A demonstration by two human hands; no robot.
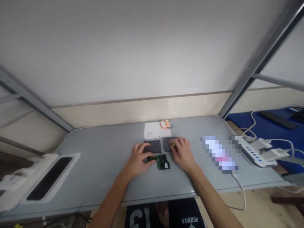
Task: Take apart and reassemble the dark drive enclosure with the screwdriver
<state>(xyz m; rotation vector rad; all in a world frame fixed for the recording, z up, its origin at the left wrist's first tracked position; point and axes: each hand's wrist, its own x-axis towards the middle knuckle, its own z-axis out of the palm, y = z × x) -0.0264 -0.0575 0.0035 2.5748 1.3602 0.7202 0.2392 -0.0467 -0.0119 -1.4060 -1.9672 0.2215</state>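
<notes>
A green circuit board (159,162) with black parts lies on the grey desk. Its left end sits between the thumb and a finger of my left hand (139,158), which grips it there. Another finger of that hand reaches over a flat dark grey panel (155,146) just behind the board. To the right is a second dark panel (167,144), partly hidden by my right hand (182,152). The fingers of this hand are closed round a small yellow-ended thing (173,144); its kind is too small to make out.
Behind the panels, a white sheet (154,130) carries several tiny dark bits and an orange-and-white animal-shaped item (165,124). A blurred-out phone-like device (218,153) with a cable lies right, near a power strip (256,155). At left are a black slab (49,179) and white plugs (14,180).
</notes>
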